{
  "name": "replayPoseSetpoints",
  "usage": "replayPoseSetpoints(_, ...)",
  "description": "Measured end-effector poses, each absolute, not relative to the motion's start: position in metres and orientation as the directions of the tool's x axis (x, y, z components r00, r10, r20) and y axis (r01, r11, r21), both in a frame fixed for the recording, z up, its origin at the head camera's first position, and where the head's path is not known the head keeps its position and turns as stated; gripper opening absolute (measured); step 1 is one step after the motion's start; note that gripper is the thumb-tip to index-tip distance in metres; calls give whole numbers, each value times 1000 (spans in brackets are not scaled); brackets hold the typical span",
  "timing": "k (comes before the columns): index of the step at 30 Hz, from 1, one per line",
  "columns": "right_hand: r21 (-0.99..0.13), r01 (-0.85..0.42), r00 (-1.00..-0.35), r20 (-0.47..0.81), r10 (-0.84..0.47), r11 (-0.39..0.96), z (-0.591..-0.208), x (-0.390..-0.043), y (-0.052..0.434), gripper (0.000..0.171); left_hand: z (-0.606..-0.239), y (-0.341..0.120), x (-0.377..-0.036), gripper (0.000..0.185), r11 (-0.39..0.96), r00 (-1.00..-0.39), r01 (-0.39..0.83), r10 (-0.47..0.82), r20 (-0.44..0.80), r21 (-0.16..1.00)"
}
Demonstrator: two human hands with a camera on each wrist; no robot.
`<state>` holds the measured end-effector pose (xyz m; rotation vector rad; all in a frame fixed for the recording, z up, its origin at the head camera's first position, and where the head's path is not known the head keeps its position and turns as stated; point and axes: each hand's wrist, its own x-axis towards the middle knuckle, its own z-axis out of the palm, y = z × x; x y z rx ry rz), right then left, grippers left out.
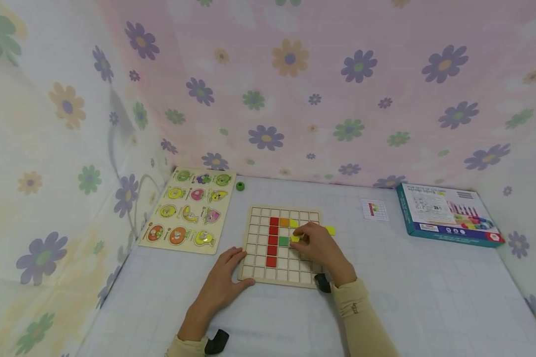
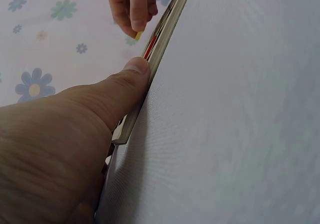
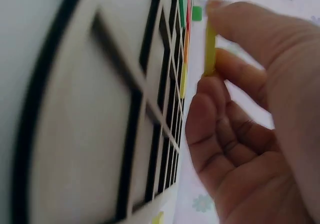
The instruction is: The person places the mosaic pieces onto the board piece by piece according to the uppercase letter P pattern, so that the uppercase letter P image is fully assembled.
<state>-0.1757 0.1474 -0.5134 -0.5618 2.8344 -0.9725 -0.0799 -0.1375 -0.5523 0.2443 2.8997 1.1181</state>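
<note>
A wooden grid board point(image 1: 260, 272) lies on the table before me. Red tiles point(image 1: 272, 240) fill a column of it, with an orange tile point(image 1: 284, 222) and a yellow tile point(image 1: 294, 223) to their right near the top, and a green tile point(image 1: 283, 241) lower down. My right hand point(image 1: 319, 245) pinches another yellow tile point(image 3: 210, 51) between thumb and fingers, just above the grid beside the green one. With fingers spread, my left hand point(image 1: 223, 275) rests against the board's lower left corner; its thumb point(image 2: 135, 68) touches the near edge.
A fruit puzzle board point(image 1: 223, 218) lies at the left, a small green ring point(image 1: 240, 186) beside it. One loose yellow tile point(image 1: 330, 230) is right of the grid. Farther right are a pattern card point(image 1: 375, 210) and a boxed set point(image 1: 448, 213). Flowered cloth walls surround the table.
</note>
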Motion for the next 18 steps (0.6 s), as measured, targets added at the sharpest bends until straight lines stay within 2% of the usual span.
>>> replayPoseSetpoints(18,-585,-253,-946,-17,-324,770,-521,-175,141,26,-553,-138,-79,75,729,-987,147,156,47,669)
